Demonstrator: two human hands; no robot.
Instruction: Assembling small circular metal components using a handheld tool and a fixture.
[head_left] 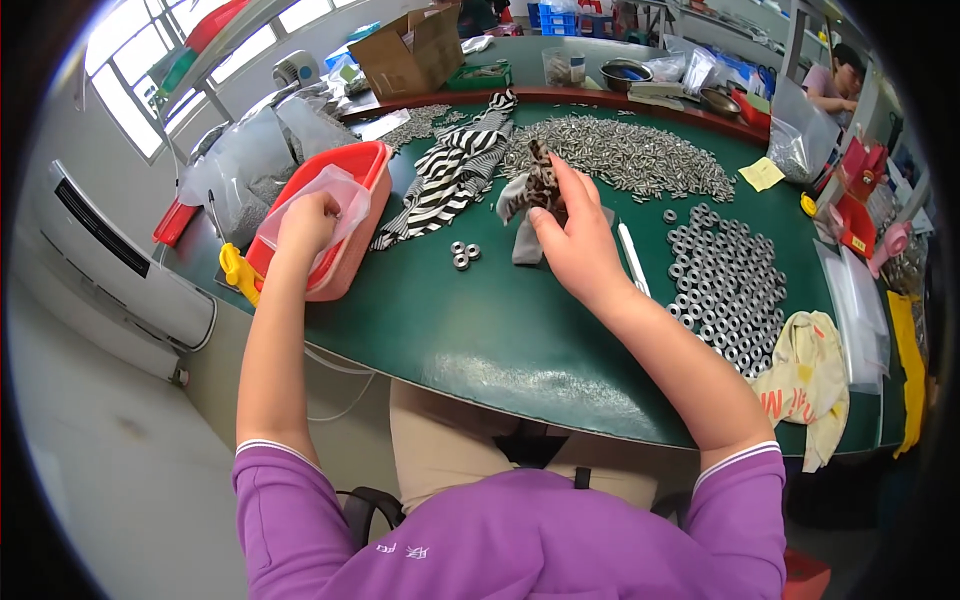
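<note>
Right hand (572, 235) fingers closed on spotted cloth (541, 185); left hand (306, 222) grips clear bag (335, 200) at nine o'clock, in red tray (365, 158)

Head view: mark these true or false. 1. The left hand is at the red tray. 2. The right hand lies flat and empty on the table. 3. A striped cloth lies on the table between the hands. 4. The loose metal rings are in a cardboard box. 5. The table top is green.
1. True: the left hand is in the red tray, on a clear plastic bag.
2. False: the right hand grips a spotted cloth.
3. True: the striped cloth lies between them.
4. False: the metal rings lie spread on the table, right of the right hand.
5. True: the table is green.
</note>
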